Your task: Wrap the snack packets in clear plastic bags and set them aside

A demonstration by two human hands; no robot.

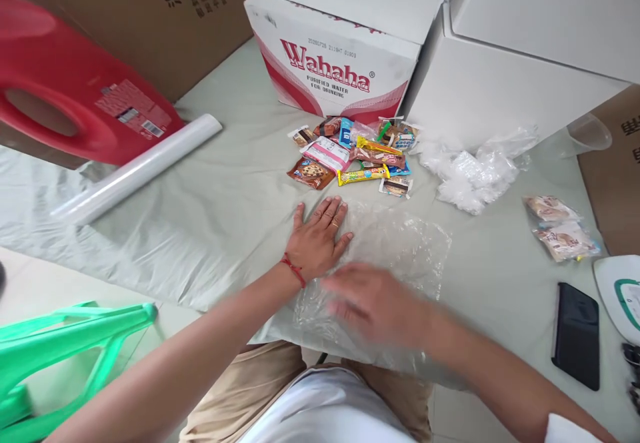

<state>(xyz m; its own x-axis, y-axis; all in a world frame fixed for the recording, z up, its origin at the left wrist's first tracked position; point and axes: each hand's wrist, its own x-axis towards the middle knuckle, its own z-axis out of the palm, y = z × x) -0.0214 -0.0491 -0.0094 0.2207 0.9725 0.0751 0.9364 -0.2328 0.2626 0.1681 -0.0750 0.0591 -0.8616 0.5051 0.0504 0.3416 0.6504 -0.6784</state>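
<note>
Here's the clear plastic sheet [405,236], spread on the bench [240,189] but wrinkled, so smoothing looks only partly done. The left hand [314,243] presses flat at its left edge, fingers splayed, holding nothing; the right hand [377,303], blurred above it, looks open, its grip apparently empty. Wrapped snacks [370,156] sit heaped beyond, none on the sheet. Grey-green cloth covers the bench, film roll [145,169] left, phone [576,336] right, green stool [75,343] on pale floor.

right hand [373,303] blurred on my feed, clear film [400,239] partly hidden from me beneath it, red jug [107,93] and green stool [80,334] cut off at left, fine print on snack wrappers [310,173] too small for me
</note>
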